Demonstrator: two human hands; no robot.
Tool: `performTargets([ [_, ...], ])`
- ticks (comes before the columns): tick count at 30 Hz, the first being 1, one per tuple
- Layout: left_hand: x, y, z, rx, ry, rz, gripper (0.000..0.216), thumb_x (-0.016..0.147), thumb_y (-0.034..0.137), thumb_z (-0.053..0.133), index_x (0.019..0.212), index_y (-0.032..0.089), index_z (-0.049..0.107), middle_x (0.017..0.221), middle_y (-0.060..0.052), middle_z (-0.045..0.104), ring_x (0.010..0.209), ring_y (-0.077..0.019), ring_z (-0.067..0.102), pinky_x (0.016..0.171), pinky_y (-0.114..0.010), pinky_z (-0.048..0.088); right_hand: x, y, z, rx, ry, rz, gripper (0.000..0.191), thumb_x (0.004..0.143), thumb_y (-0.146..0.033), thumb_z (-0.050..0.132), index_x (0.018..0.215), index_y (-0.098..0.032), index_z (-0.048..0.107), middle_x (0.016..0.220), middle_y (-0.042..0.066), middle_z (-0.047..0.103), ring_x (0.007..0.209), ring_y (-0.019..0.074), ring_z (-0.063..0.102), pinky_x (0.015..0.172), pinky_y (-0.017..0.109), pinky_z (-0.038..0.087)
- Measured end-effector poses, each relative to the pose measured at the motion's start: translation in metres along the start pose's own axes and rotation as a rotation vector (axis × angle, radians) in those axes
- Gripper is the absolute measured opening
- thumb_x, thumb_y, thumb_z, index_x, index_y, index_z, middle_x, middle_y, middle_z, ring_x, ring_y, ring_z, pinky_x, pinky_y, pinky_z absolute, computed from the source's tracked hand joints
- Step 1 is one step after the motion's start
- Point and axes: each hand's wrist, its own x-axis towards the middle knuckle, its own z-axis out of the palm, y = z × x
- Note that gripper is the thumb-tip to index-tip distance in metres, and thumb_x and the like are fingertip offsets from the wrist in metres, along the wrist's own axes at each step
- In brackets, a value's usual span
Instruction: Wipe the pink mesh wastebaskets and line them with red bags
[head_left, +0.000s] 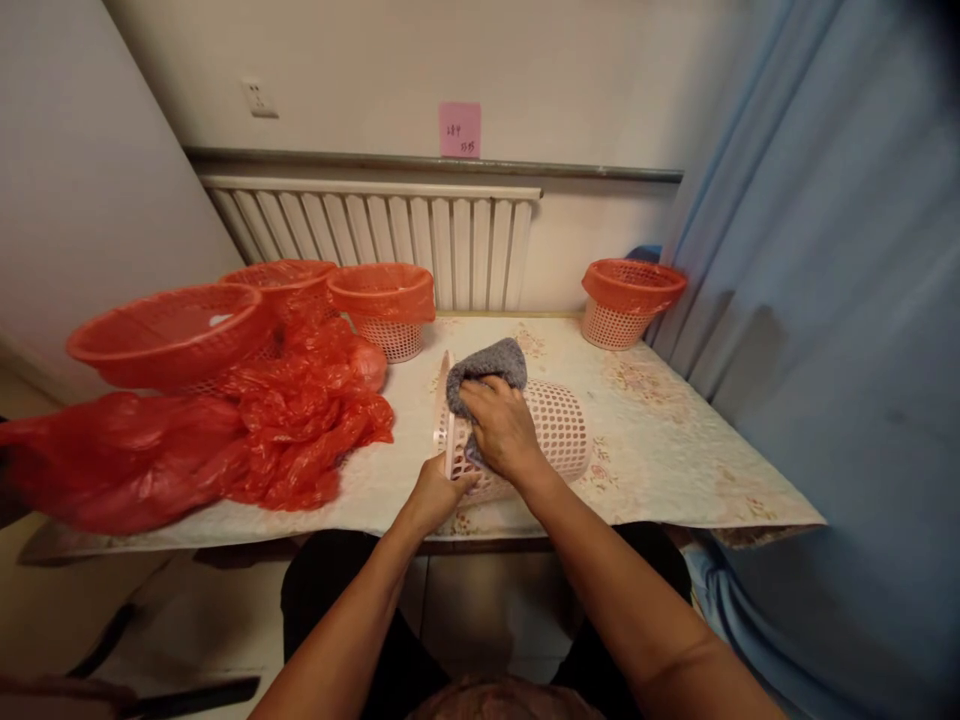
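Observation:
A pale pink perforated plastic basket (559,425) lies on its side near the front of the table, its wide rim facing left. My left hand (439,490) grips that rim at the lower front, thumb on the outer wall and the other fingers partly hidden. My right hand (499,425) is closed on a grey cloth (491,368), which it presses against the basket's upper side close to the rim. Part of the cloth hangs down below the fingers.
Red plastic bags (300,430) lie heaped at the left. Behind them stand several bag-lined baskets, one (390,335) near the radiator (420,240). Another lined basket (619,322) stands at the back right beside a blue curtain (810,300). A floral cloth (697,440) covers the table.

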Motion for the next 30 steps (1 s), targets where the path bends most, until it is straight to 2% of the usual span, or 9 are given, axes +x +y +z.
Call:
performTargets([
  [5,0.004,0.004,-0.003,0.099,0.045,0.069,0.015,0.067,0.020,0.055,0.074,0.012,0.064,0.077,-0.003,0.068,0.072,-0.0173,0.058,0.068,-0.026,0.048,-0.063,-0.018,0.024,-0.005,0.043,-0.033,0.042,0.085,-0.013,0.044,0.125,-0.022,0.053,0.127,0.004,0.057,0.099,0.0242,0.043,0.082,0.039,0.032],
  [8,0.002,0.006,-0.004,0.105,0.001,0.095,0.020,0.072,0.025,0.052,0.076,0.013,0.066,0.081,-0.003,0.070,0.075,-0.0173,0.059,0.073,-0.026,0.048,-0.092,-0.022,0.048,0.016,0.119,-0.034,0.043,0.085,-0.012,0.043,0.125,-0.021,0.054,0.122,0.006,0.060,0.095,0.0236,0.045,0.078,0.039,0.032],
  [10,0.000,0.004,-0.003,0.084,-0.037,0.101,0.020,0.071,0.026,0.052,0.077,0.013,0.066,0.081,-0.002,0.069,0.075,-0.0171,0.058,0.074,-0.026,0.048,-0.098,-0.022,0.058,0.023,0.152,-0.029,0.043,0.085,-0.012,0.042,0.125,-0.020,0.054,0.119,0.006,0.062,0.092,0.0230,0.045,0.077,0.038,0.031],
  [14,-0.004,-0.003,0.000,0.070,-0.035,0.080,0.016,0.067,0.020,0.054,0.077,0.012,0.063,0.078,-0.003,0.067,0.072,-0.0166,0.057,0.071,-0.027,0.049,-0.075,-0.019,0.050,0.001,0.149,0.020,0.036,0.085,-0.014,0.044,0.117,-0.021,0.058,0.114,0.005,0.065,0.087,0.0231,0.045,0.075,0.039,0.030],
  [18,-0.010,-0.007,0.001,0.047,-0.075,0.077,0.015,0.068,0.019,0.056,0.081,0.013,0.061,0.077,-0.002,0.066,0.073,-0.0169,0.058,0.072,-0.028,0.049,-0.024,-0.013,0.018,-0.020,0.119,0.028,0.033,0.084,-0.012,0.045,0.114,-0.019,0.059,0.120,0.005,0.061,0.104,0.0251,0.042,0.084,0.039,0.030],
  [21,-0.019,-0.013,0.001,0.040,-0.102,0.058,0.022,0.071,0.021,0.058,0.091,0.013,0.062,0.082,-0.003,0.068,0.077,-0.0179,0.061,0.077,-0.029,0.049,0.010,-0.004,0.001,0.000,0.047,0.023,0.028,0.083,-0.011,0.046,0.103,-0.020,0.062,0.110,0.004,0.064,0.103,0.0231,0.044,0.083,0.036,0.032],
  [23,-0.025,-0.018,0.001,0.060,-0.097,0.032,0.022,0.072,0.024,0.059,0.090,0.012,0.062,0.082,-0.004,0.069,0.078,-0.0191,0.061,0.076,-0.031,0.050,0.024,0.001,-0.004,0.030,-0.004,0.020,0.027,0.080,-0.009,0.047,0.098,-0.020,0.064,0.102,0.003,0.065,0.099,0.0211,0.046,0.082,0.033,0.033],
  [26,-0.029,-0.020,-0.001,0.065,-0.113,0.009,0.022,0.073,0.026,0.059,0.088,0.011,0.063,0.083,-0.006,0.069,0.078,-0.0203,0.062,0.076,-0.032,0.050,0.025,0.005,-0.004,0.056,-0.025,0.024,0.029,0.078,-0.007,0.048,0.098,-0.021,0.064,0.102,0.001,0.065,0.099,0.0200,0.047,0.084,0.031,0.034],
  [30,-0.025,-0.005,-0.003,-0.027,-0.163,0.035,0.026,0.072,0.025,0.062,0.095,0.012,0.062,0.087,-0.005,0.069,0.082,-0.0200,0.062,0.079,-0.031,0.049,0.000,-0.004,0.000,0.051,0.046,0.051,0.038,0.080,-0.009,0.048,0.113,-0.022,0.059,0.121,0.001,0.060,0.110,0.0219,0.042,0.089,0.034,0.033],
])
